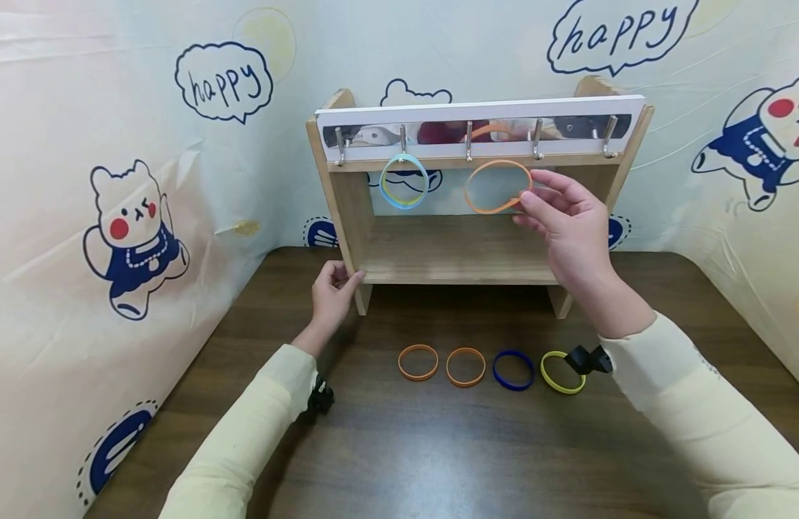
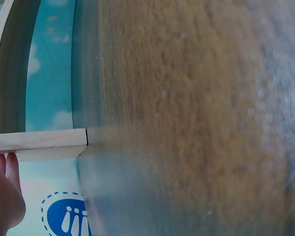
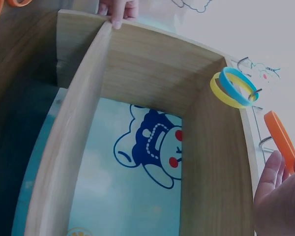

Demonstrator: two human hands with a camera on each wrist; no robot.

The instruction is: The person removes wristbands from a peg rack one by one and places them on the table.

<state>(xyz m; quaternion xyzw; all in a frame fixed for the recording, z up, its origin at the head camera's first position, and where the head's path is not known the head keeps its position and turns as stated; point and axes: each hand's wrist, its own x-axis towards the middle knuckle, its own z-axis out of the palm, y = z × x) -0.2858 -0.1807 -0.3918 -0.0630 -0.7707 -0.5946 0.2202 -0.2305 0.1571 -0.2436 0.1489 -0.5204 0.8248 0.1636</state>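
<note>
My right fingers (image 1: 563, 186) pinch an orange band (image 3: 281, 138) near the hooks (image 1: 468, 140); my left fingers (image 1: 352, 282) hold the wooden rack (image 1: 454, 249). A blue band (image 3: 226, 84) and a yellow band (image 3: 222, 97) hang on one hook, and four more bands (image 1: 465, 385) lie on the bench (image 1: 431, 454).

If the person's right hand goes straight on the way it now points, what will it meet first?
The right hand, with its thin round orange band leading, would probably meet the silver metal middle hook first, though depth is unclear.
</note>
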